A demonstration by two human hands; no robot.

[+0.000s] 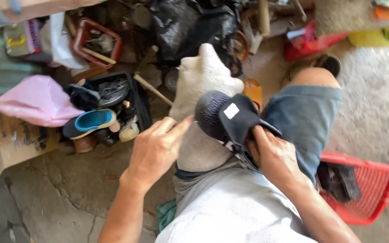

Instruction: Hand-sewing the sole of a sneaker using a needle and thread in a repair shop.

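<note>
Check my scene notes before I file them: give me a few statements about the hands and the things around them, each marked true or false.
1. The right hand grips a dark shoe. True.
2. The left hand holds a hammer. False: it holds nothing, fingers by the white cloth.
3. The red basket lies by the right arm. True.
4. The blue-lined shoe is in the red basket. False: it lies at left, by the black crate.

Right hand (273, 155) fingers hidden inside dark shoe (230, 119).

Matt black cloth shoe (230, 119) (ribbed rubber sole), glossy red plastic basket (374, 180), rough concrete floor (59, 189).
</note>
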